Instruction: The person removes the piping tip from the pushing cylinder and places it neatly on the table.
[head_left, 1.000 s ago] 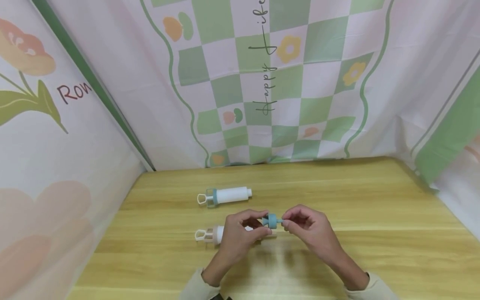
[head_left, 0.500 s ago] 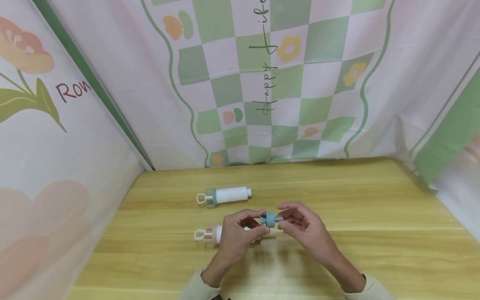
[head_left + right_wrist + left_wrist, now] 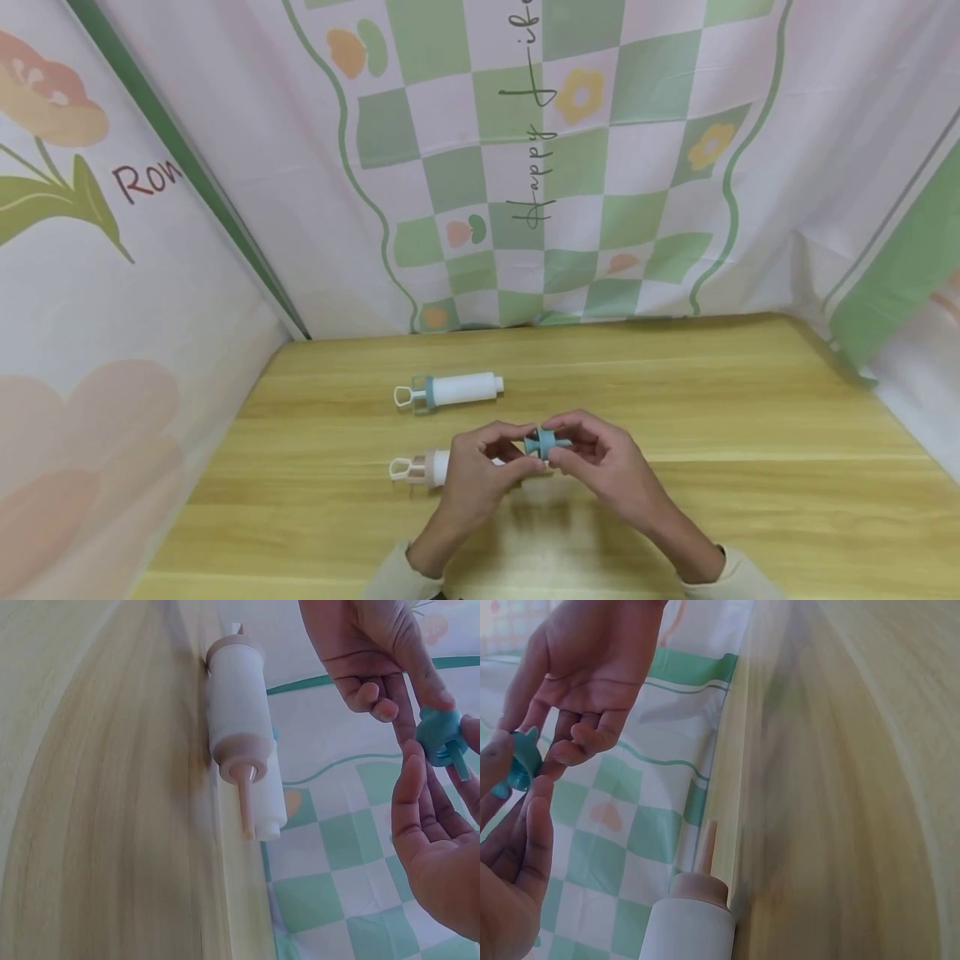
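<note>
Teal nozzle piece: small, plastic-looking, round-collared with a narrow stem (image 3: pixel 545 443); held up off the bench between both hands, over its middle part, closer to the person than to the far edge.
Left hand (image 3: pixel 480 471): pinches the flared left end between thumb and forefinger.
Right hand (image 3: pixel 611 467): pinches the collar from the right, thumb below, forefinger above.
Just changed: from stem to collar with the right hand, and nearer to the left.
Meaning for the work: probably a firmer hold on the main body; cannot tell whether twisting, pressing or only steadying.
White cylinder with teal collar and white loop handle (image 3: pixel 465 389): lies left of centre, nearer the far edge, untouched, loop toward the left edge.
White cylinder with beige collar and white loop handle (image 3: pixel 438 468): lies nearer the person, partly hidden behind the left hand in the head view; beige tapered tip (image 3: pixel 706 851) bare in the left wrist view.
Bench (image 3: pixel 712 400): yellowish, wood-grained.
Room: closed in by printed cloth, with a green-and-white checked panel (image 3: pixel 510 167) behind the far edge and a flowered curtain (image 3: pixel 150 333) along the left edge.
</note>
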`<state>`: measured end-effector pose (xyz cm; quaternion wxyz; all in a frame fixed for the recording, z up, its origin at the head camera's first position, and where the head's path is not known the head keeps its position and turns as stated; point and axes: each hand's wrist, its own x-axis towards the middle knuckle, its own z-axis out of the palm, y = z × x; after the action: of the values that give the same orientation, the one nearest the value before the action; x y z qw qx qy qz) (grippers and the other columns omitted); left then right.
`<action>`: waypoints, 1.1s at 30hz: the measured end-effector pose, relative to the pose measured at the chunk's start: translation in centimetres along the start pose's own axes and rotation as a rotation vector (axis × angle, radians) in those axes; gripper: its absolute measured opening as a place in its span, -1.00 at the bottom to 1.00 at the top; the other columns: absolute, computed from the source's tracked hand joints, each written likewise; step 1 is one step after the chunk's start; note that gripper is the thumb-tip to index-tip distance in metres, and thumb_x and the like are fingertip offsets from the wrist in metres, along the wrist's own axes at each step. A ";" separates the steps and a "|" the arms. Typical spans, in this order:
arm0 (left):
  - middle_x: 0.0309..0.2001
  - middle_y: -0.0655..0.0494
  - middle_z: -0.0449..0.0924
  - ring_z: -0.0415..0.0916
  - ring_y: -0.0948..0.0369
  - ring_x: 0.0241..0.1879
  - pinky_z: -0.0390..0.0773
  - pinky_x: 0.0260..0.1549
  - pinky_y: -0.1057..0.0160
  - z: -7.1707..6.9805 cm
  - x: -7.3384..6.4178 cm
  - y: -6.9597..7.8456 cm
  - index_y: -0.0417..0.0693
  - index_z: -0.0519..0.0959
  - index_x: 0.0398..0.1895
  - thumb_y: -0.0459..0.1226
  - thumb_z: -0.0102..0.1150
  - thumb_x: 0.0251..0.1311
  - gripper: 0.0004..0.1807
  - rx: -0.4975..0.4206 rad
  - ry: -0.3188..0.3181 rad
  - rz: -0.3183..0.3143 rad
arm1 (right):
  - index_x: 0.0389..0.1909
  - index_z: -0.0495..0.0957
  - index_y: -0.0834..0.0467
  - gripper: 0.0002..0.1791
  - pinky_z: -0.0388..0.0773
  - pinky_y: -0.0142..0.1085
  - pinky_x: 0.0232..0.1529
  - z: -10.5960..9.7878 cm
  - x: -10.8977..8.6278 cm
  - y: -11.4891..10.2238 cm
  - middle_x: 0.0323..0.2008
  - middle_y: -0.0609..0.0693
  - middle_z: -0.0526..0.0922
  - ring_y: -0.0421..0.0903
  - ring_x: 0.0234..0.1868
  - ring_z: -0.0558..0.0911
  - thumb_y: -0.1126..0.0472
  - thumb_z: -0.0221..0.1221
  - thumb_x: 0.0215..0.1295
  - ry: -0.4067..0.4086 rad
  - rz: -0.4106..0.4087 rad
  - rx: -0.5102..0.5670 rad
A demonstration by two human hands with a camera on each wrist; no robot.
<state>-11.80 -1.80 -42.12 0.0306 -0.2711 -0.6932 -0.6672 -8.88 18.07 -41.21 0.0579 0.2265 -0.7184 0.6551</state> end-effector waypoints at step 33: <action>-0.37 0.01 0.71 0.64 0.24 -0.42 0.69 -0.32 0.22 -0.6 0.5 0.6 -0.18 0.67 -0.25 -0.43 0.55 -0.07 -0.72 0.109 0.011 -0.051 | 0.05 0.52 0.34 -0.75 0.69 -0.22 -0.23 -0.6 -0.4 -0.1 -0.17 0.23 0.61 0.08 -0.23 0.68 0.42 0.17 0.39 0.028 0.016 -0.032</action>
<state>-12.17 -2.21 -41.25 0.0320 -0.2474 -0.7350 -0.6305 -8.67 18.76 -41.21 0.0666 0.2106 -0.7298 0.6470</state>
